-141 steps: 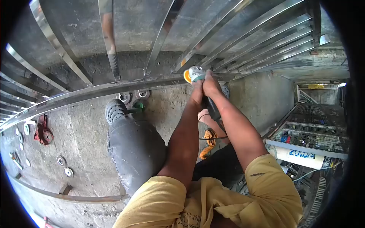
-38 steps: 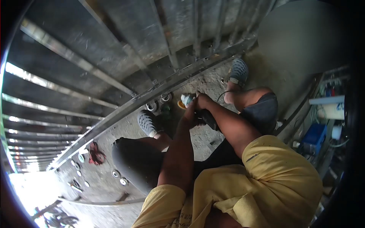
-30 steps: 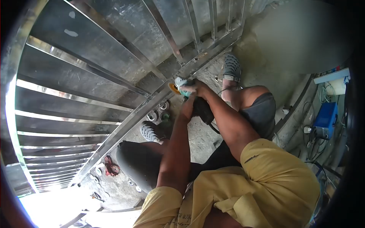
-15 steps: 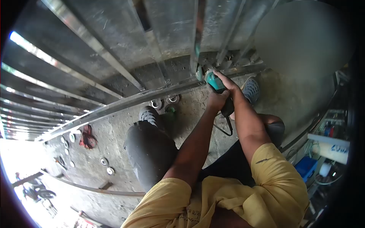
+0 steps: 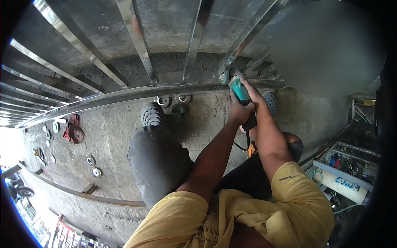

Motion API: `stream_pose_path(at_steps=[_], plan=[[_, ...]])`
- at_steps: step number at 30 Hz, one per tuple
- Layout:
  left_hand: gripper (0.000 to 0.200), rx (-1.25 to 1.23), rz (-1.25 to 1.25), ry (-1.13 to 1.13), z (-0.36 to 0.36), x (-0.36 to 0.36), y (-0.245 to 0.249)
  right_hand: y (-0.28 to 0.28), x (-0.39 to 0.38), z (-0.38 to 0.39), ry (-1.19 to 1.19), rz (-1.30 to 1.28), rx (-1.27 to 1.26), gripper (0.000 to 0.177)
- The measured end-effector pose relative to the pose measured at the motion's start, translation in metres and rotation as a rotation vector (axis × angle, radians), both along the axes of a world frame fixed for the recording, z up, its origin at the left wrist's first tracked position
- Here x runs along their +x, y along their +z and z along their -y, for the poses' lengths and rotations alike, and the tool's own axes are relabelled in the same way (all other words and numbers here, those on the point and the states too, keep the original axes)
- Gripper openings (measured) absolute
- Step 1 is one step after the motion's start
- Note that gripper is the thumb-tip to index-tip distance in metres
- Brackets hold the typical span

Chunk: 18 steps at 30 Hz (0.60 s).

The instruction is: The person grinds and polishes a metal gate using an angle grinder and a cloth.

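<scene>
Both of my hands are wrapped round a teal angle grinder with a black rear body and a cord. My left hand grips the body from the near side. Farther forward, my right hand closes on it near the head. The grinder's round disc sits right at the foot of an upright metal bar, where it meets the long bottom rail of a shiny metal railing. My fingers partly hide the tool's body.
Grinding discs lie scattered on the concrete floor, beside a red cloth. More discs sit by my left shoe. A rack with a white cylinder stands at right. A metal bar crosses the floor at lower left.
My view has turned to the right, so the railing and floor items appear shifted left. The grinder stays in both hands, its disc now at the foot of a bar.
</scene>
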State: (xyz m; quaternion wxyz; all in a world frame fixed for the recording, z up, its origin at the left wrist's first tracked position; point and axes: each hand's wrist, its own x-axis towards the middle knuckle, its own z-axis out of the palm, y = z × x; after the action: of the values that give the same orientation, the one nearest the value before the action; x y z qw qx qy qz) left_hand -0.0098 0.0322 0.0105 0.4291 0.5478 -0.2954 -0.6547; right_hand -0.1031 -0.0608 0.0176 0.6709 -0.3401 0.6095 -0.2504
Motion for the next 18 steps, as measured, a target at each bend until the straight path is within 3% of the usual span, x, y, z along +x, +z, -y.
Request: stream_pose_path(at_steps=[12,18], plan=[[0.107,-0.031,-0.154,-0.047,0.002,0.002,-0.005,-0.001,-0.013,0.001,0.017,-0.004,0.134,0.068],[0.105,0.03,0.079,-0.019,-0.012,0.0,0.018,-0.006,-0.012,-0.007,0.045,0.008,0.118,0.07]])
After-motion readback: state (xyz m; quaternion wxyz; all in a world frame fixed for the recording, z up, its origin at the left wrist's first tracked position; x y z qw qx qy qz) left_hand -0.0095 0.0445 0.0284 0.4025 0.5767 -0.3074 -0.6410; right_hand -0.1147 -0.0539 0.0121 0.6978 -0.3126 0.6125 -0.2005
